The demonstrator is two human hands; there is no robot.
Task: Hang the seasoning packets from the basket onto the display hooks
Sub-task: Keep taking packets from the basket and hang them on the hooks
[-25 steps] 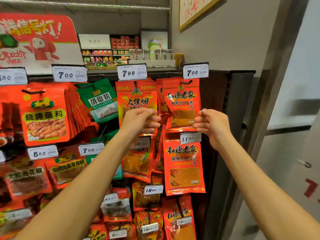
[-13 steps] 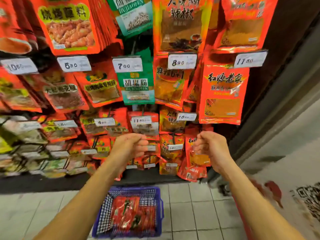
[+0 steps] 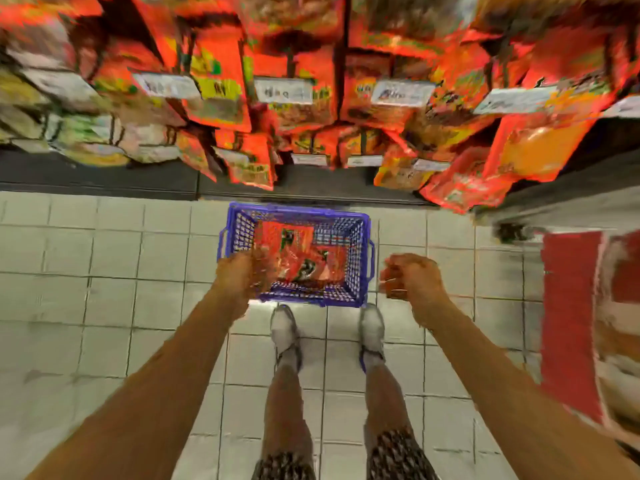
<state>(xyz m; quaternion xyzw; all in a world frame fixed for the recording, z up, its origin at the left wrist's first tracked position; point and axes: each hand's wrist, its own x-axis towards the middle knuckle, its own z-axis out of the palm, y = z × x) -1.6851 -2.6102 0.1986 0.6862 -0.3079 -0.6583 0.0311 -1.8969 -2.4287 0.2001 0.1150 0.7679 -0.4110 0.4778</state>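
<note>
— Seasoning packets (image 3: 300,255): where are they?
— Lying red in the blue basket (image 3: 360,244) on the tiled floor (image 3: 104,306), below the blurred display rack (image 3: 311,98).
— And the hands?
— Left hand (image 3: 239,276) curled over the basket's left rim, grip unclear; right hand (image 3: 412,277) loosely fisted, holding nothing, just right of it.

The view has swung down from the top hooks to the floor. The blue basket (image 3: 360,237), out of sight a second ago, now sits just ahead of the shoes (image 3: 284,327). Both hands have dropped: the left hand (image 3: 240,277) over the basket's near-left corner, possibly touching the red packets (image 3: 294,251); the right hand (image 3: 412,277) curled, just right of it.
</note>
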